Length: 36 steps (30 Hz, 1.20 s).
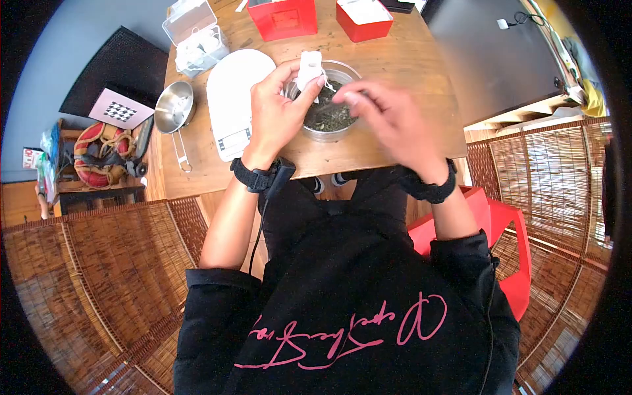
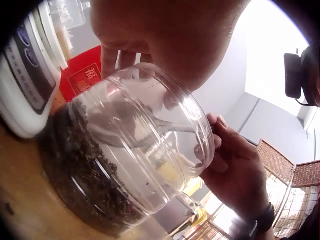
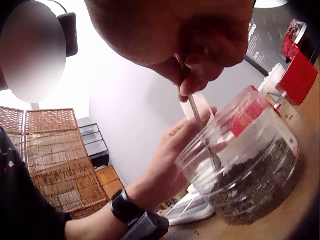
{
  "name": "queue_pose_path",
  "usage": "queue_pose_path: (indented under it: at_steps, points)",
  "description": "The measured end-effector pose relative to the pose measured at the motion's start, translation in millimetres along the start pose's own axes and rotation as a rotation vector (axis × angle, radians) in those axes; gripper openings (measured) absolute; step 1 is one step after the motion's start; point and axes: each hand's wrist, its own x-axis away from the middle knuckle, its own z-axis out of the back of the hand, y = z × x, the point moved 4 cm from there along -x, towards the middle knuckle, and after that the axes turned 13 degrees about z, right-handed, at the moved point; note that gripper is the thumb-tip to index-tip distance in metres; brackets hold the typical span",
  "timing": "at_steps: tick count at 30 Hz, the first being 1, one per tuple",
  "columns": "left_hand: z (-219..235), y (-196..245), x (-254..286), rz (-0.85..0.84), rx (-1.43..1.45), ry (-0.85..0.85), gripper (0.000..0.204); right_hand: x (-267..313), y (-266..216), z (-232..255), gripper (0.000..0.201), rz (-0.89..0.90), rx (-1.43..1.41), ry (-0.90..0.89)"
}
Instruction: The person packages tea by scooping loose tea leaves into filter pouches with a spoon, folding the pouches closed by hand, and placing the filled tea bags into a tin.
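Holding spoon (image 3: 197, 116) inside clear jar (image 2: 192, 107)

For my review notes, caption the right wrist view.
Right hand holds a spoon inside a clear jar of dark, dried leaves.

Head cam's pretty bright and even, but it's a fisheye, so everything bends toward the edges and the corners go black. The right hand (image 1: 401, 128) is smeared with motion blur, and the white scale (image 1: 238, 99) is close to blown out. Both wrist views are way more contrasty: bright white glare up top, the near hand in each one dark and shadowy. Shiny streaks all over the clear plastic jar (image 2: 125, 150), and the table (image 3: 260, 222) looks kinda soft.
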Motion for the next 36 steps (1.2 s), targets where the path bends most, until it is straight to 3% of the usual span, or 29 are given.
queue_pose_path:
  at_steps: [3,5,8,12,14,18,21,24,27,29,32,36]
  points:
    - [-0.1,-2.3,-1.1,0.023,0.004,0.000,0.030,-0.5,-1.8,-8.6,0.018,0.030,0.085,-0.109]
    - [1.0,-1.8,-0.9,-0.013,0.002,0.007,0.030,0.4,2.2,-5.4,0.017,0.075,0.222,-0.066]
    - [1.4,1.2,1.8,0.066,-0.025,-0.042,0.025,-2.1,0.2,7.3,0.016,0.002,0.246,0.002]
    - [1.6,0.4,2.1,0.034,-0.022,-0.043,0.026,-4.8,-9.0,7.1,0.016,-0.022,0.197,0.007]
    - [1.0,-0.9,2.3,0.071,0.033,-0.047,0.026,-5.2,-6.6,-7.1,0.017,0.076,0.148,-0.132]
    - [1.6,-1.2,2.6,0.064,0.014,-0.029,0.027,-5.2,2.7,-4.3,0.017,0.146,0.235,-0.029]
    - [2.4,1.7,3.7,0.043,0.018,-0.035,0.027,-9.6,-5.5,11.6,0.017,0.019,0.208,0.016]
    - [0.7,2.2,3.5,0.037,0.003,-0.039,0.027,-6.9,-12.3,8.7,0.018,-0.052,0.108,-0.073]
    - [-1.1,-2.8,2.2,0.044,0.076,0.011,0.028,-3.3,-7.9,0.4,0.018,0.024,0.091,-0.179]
    - [-0.3,-1.9,2.6,0.038,0.103,0.012,0.028,-3.3,0.1,6.8,0.017,-0.088,0.173,-0.143]
    - [1.4,-0.3,3.8,0.100,0.049,-0.038,0.027,-6.7,0.5,19.8,0.017,0.053,0.288,-0.036]
    - [2.7,1.1,3.7,0.085,0.034,-0.046,0.027,-11.2,-3.8,29.3,0.017,0.029,0.222,0.056]
